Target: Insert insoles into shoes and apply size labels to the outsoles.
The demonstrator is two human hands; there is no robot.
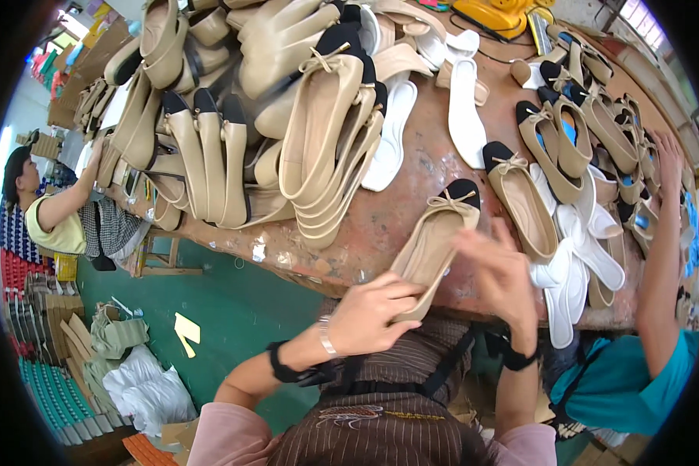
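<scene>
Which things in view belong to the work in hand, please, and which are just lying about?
In hand, it seems:
black-toed beige shoe, heel held by the left hand
right hand, blurred, close by
matching stacked shoes

Probably just lying about:
yellow piece on the green floor
crumpled white bag
yellow device

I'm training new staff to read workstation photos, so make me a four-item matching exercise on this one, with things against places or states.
Things:
1. Left hand
2. Right hand
3. Yellow machine
4. Flat yellow piece

Places or states:
a. at the picture's top edge
b. holding a beige shoe at its heel end
c. lying on the green floor
d. blurred, at that shoe's right side

Right pairs: 1-b, 2-d, 3-a, 4-c.
</scene>
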